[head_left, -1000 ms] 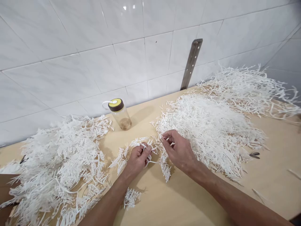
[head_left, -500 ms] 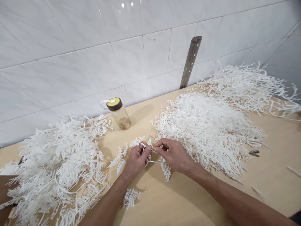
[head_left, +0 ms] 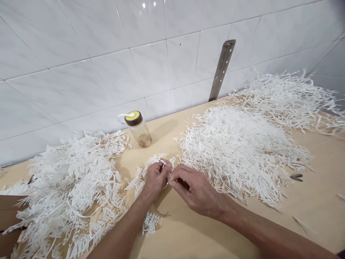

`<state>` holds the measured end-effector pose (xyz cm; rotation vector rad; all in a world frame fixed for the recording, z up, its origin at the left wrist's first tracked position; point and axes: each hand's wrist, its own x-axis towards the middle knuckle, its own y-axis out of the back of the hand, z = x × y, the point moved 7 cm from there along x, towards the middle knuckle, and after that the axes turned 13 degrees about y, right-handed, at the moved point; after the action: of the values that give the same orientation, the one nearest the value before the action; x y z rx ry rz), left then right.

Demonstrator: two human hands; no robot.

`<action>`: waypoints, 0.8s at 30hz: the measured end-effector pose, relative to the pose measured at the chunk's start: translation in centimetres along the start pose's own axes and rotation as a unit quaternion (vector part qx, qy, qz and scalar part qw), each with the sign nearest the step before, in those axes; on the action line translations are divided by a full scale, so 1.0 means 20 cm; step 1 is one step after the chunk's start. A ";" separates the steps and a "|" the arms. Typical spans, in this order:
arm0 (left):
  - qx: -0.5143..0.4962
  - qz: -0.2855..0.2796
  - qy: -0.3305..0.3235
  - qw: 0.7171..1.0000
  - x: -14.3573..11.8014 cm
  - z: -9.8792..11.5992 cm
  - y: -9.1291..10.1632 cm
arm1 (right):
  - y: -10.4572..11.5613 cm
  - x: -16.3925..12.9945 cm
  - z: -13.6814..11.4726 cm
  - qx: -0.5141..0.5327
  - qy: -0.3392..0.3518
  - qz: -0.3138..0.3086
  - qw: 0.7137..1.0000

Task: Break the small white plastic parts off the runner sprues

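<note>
1. Wooden bench (head_left: 229, 230), its back edge against the tiled wall.
2. Left end: white sprig heap (head_left: 67, 183).
3. Back edge, middle: bottle (head_left: 138, 128).
4. Right half: second heap (head_left: 242, 151); third (head_left: 285, 97) in the back right corner.

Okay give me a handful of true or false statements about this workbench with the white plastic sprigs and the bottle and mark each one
1. The left hand grips a white plastic sprig. True.
2. The bottle has a red lid. False: its lid is yellow with a dark rim.
3. The right hand meets the left hand at the sprig. True.
4. The bottle lies on its side. False: it stands upright near the tiled wall.
5. A metal bracket leans against the wall behind the right pile. True.
6. The left pile is green. False: it is white.
</note>
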<state>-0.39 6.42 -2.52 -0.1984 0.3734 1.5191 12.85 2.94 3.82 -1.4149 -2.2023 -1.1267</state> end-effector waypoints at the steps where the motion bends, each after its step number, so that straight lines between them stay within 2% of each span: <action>1: 0.012 -0.011 -0.003 1.000 0.00 0.00 -0.01 | 0.02 0.00 0.02 -0.011 -0.023 0.018 1.000; 5: 0.016 -0.019 -0.016 1.000 0.01 -0.03 -0.02 | 0.16 -0.04 0.16 -0.111 -0.106 0.101 0.983; 8: 0.005 -0.021 -0.012 1.000 0.01 -0.04 -0.02 | 0.21 -0.06 0.22 -0.176 -0.134 0.113 0.969; 13: 0.024 -0.027 -0.019 0.999 -0.02 0.01 -0.04 | 0.11 -0.07 0.25 -0.074 -0.188 0.040 0.979; 20: 0.048 -0.015 -0.046 0.998 -0.05 0.07 -0.05 | 0.08 -0.06 0.23 -0.053 -0.169 0.073 0.981; 24: 0.024 -0.007 -0.038 0.999 -0.03 0.04 -0.04 | 0.08 -0.07 0.24 -0.038 -0.206 0.073 0.975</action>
<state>0.59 6.04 -1.57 -0.1051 0.3473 1.4979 15.65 5.97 0.55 -1.9580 -2.2864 -0.9426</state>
